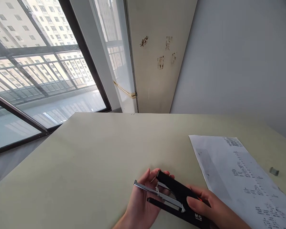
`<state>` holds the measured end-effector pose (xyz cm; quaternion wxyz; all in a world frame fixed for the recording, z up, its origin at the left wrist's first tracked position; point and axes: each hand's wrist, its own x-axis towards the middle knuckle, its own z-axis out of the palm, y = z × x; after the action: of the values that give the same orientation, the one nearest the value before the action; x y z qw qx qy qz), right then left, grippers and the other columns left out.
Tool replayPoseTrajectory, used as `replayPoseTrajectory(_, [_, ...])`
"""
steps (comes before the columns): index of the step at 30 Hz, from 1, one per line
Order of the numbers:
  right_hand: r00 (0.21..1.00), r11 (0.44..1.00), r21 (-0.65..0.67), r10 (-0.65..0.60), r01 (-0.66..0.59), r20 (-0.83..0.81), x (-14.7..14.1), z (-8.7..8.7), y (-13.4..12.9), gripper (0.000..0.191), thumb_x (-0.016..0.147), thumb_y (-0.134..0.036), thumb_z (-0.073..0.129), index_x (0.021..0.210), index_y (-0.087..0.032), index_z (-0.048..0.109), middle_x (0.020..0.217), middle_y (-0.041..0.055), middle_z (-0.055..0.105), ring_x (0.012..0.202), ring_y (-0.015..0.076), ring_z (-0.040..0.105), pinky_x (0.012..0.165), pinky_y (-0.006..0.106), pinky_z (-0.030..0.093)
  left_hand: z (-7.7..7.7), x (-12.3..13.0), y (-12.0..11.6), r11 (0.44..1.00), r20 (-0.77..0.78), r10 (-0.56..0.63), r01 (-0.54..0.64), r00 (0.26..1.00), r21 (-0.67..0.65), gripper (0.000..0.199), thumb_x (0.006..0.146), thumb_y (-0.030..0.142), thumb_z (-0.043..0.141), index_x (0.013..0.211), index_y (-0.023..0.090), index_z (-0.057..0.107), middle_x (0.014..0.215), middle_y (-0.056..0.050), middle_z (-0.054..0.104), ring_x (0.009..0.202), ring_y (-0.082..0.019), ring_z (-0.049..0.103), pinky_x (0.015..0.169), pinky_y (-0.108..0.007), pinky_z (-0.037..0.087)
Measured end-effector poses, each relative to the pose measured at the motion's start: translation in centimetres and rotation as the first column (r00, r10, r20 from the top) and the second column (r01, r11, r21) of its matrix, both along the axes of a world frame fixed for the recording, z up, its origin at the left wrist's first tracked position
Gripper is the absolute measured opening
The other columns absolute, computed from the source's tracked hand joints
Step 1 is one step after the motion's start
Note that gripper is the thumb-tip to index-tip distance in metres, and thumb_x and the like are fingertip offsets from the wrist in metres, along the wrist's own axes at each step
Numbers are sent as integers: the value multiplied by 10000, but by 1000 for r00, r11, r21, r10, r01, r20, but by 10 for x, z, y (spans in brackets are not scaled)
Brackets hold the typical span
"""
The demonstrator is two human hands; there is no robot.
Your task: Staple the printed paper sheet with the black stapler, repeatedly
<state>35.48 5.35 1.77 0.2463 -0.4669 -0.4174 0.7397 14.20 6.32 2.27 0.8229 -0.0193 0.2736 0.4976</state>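
A black stapler [177, 188] with white lettering is held over the table's near edge, its jaws apart. Its metal staple channel [168, 198] stands out between the black top arm and the black base, showing bare metal. My right hand [213, 205] is wrapped around the rear end, thumb along the side. Behind and below the front end, my left hand [141, 206] lies palm up with its fingers stretched out. Whether the left fingers touch the stapler I cannot tell.
Printed paper sheets [228, 165] lie on the pale table [97, 159] to the right. Beyond them rests a small grey block [274, 171], perhaps staples. A cabinet side [157, 86] and a glass door [38, 79] stand behind the table.
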Motion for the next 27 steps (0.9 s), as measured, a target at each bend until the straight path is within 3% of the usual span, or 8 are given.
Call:
replayPoseTrajectory(5, [1000, 999, -37, 14, -14, 2, 3, 2, 3, 640, 708, -807, 740, 911, -200, 749, 752, 26, 633, 719, 186, 645, 689, 263, 548, 3, 2, -1, 999, -10, 42, -42, 999, -22, 238, 986, 305, 647, 929, 130, 798, 1052, -117, 792, 1159, -316, 714, 1011, -394, 502])
replayPoseTrajectory(11, [995, 985, -164, -60, 47, -75, 0, 8, 1, 628, 751, -741, 761, 1032, -180, 731, 838, 36, 694, 728, 149, 665, 681, 223, 533, 2, -2, 2, 998, -30, 64, -64, 998, -18, 237, 974, 306, 658, 944, 126, 810, 1100, -113, 797, 1310, -344, 636, 1097, -404, 476])
replayPoseTrajectory(15, [997, 984, -174, -42, 31, -58, -1, 12, 1, 610, 779, -759, 713, 965, -178, 706, 759, 29, 690, 668, 153, 672, 621, 218, 516, 0, -2, 1, 999, -27, 50, -50, 998, -2, 222, 952, 309, 682, 960, 134, 819, 1135, -106, 801, 1352, -353, 606, 1171, -436, 431])
replayPoseTrajectory(22, [1000, 972, -234, -9, 4, -19, 5, 12, 4, 557, 880, -735, 598, 798, -185, 635, 626, 25, 653, 550, 122, 587, 441, 176, 361, 4, -1, 1, 999, -63, 38, -40, 997, -31, 235, 972, 286, 645, 960, 129, 820, 1160, -106, 797, 1335, -342, 626, 1176, -435, 444])
replayPoseTrajectory(27, [995, 990, -141, 7, -20, -98, 2, 10, 3, 579, 876, -739, 607, 872, -164, 678, 644, 19, 641, 590, 132, 614, 463, 178, 380, 3, -1, 0, 999, -51, 45, -47, 998, -25, 231, 968, 283, 652, 968, 115, 810, 1147, -112, 792, 1304, -335, 647, 1148, -415, 471])
